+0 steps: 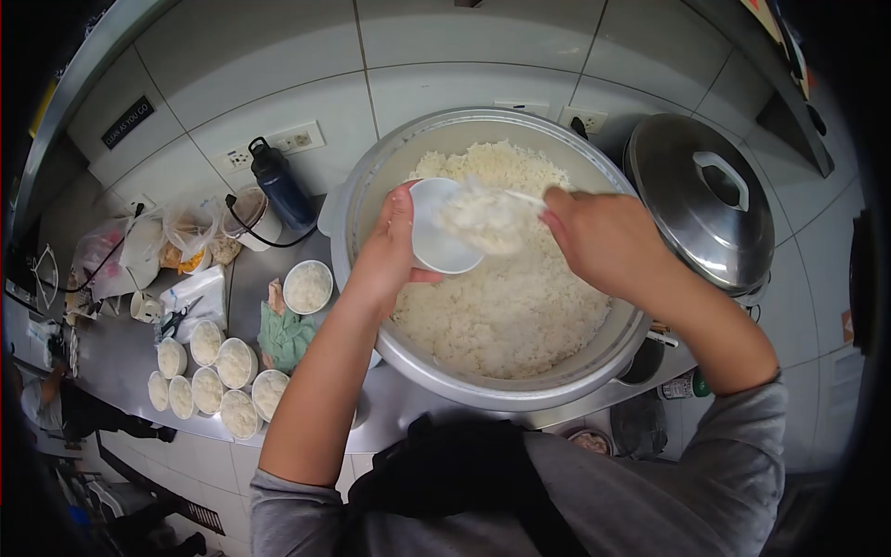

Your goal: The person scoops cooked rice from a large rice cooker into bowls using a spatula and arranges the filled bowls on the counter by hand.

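Observation:
Over a large metal pot (436,385) of cooked white rice (520,320), my left hand (392,246) holds a white bowl (434,243), tilted with its mouth toward the right. My right hand (594,237) is closed around the pale handle of a rice paddle (527,198). A heap of rice (483,221), smeared by motion, sits at the paddle's end, at the bowl's mouth. The heap hides most of the paddle's blade. Whether the paddle touches the bowl, I cannot tell.
Several rice-filled bowls (237,364) are grouped on the steel counter (306,413) at left, near a green cloth (286,334) and scissors (176,318). A dark bottle (281,186) stands behind. A lidded pot (701,200) is at right. Another person (70,404) is at far left.

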The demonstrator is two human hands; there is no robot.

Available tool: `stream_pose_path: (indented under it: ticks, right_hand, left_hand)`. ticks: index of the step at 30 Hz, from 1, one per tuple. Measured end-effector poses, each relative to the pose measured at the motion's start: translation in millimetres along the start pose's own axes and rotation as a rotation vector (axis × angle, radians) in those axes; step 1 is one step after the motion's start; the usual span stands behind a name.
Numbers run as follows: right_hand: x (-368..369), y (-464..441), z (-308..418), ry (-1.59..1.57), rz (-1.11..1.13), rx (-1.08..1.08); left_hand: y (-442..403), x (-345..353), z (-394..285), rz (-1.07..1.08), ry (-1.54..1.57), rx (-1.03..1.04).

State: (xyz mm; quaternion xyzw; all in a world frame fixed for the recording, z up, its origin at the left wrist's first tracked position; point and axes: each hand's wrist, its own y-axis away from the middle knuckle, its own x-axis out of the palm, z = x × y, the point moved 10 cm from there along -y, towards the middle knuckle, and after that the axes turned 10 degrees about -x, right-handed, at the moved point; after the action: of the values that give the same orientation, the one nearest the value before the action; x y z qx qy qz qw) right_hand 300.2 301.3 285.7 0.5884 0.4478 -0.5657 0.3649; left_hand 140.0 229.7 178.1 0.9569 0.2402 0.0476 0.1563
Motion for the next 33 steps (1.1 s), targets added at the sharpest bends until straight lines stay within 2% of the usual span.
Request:
stream_pose_path:
  ticks: [1, 3, 4, 6, 7, 9, 11, 14, 18, 22, 26, 28, 30, 32, 33]
  right_hand:
    - [9.7, -5.4, 0.8, 0.006, 0.002, -0.004]
    - [-0.6, -15.5, 12.5, 0.107, -0.304, -0.071]
    - [-4.0, -20.2, 12.7, 0.11, -0.302, -0.077]
    - [-0.5, -29.2, -13.9, -0.08, -0.187, 0.158]
    - [11.8, -37.7, -27.9, -0.086, -0.178, 0.16]
    - [82.6, -54.5, -70.6, -0.252, -0.034, 0.203]
    - [171.0, -55.1, -81.2, -0.328, 0.299, 0.268]
    - [201.0, -37.7, -19.0, -0.302, 0.506, 0.061]
    - [174.7, -0.2, 27.2, -0.302, 0.668, -0.059]
    - [156.8, 29.9, 40.8, -0.229, 0.674, -0.151]
    - [147.2, 58.1, 39.7, -0.326, 0.787, -0.132]
    - [137.6, 60.2, 30.4, -0.365, 0.797, -0.122]
    - [121.6, 57.8, 18.1, -0.59, 0.809, -0.009]
    - [79.2, 39.3, -0.1, -0.646, 0.659, 0.089]
    - [57.1, 25.0, -12.1, -0.586, 0.505, 0.073]
  left_hand:
    - [-2.0, 2.0, 8.1, 0.037, 0.08, -0.092]
    - [-1.6, 2.2, 10.3, 0.068, 0.152, -0.145]
    - [-2.2, 3.7, 13.9, 0.102, 0.215, -0.201]
    - [-8.3, -0.1, 15.2, 0.097, 0.26, -0.199]
    - [-9.8, -1.6, 17.3, 0.094, 0.298, -0.195]
    - [-8.2, -3.6, 14.4, 0.078, 0.319, -0.173]
    - [-7.7, -4.2, 10.2, 0.066, 0.341, -0.138]
    - [-7.7, -5.9, 5.6, 0.067, 0.352, -0.083]
    - [-8.0, -8.5, 1.6, 0.078, 0.4, -0.026]
    - [-4.7, -8.7, -3.1, 0.074, 0.417, 0.001]
    - [-7.4, -6.9, -0.2, 0.106, 0.401, -0.007]
    - [-2.6, -10.2, -8.3, 0.034, 0.364, 0.069]
    - [-2.0, -10.3, -11.3, 0.04, 0.352, 0.077]
    - [-6.2, -11.7, -7.5, 0.048, 0.339, 0.074]
    - [-11.9, -13.2, -0.1, 0.038, 0.298, 0.051]
